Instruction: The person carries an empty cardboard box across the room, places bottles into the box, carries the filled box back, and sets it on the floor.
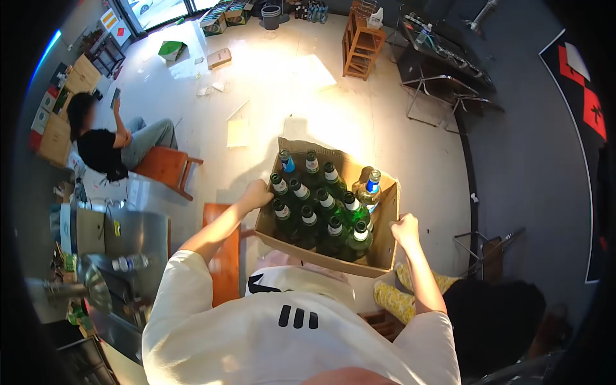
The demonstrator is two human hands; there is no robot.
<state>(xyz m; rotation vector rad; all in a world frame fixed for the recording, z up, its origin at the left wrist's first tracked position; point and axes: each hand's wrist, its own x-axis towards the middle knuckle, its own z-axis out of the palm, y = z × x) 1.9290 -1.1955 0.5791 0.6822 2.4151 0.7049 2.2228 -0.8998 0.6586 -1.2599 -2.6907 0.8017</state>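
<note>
In the head view, a cardboard box [321, 259] of glass bottles is held up in front of my body, its top open. Several green bottles [328, 200] with white neck labels stand in it, along with a clear bottle [373, 186] with a blue label at the right side. My left hand [258, 194] is closed on the box's left side. On the opposite side, my right hand [405, 230] grips the right wall with curled fingers. The fingertips of both hands are partly hidden by the cardboard.
A person [106, 138] sits on a wooden chair [170, 168] at left, holding a phone. Another wooden seat [221, 256] is by my left arm. A wooden shelf stand [363, 45], folding chairs [443, 86] and floor litter [219, 58] lie ahead. Yellow-patterned fabric [394, 301] is at lower right.
</note>
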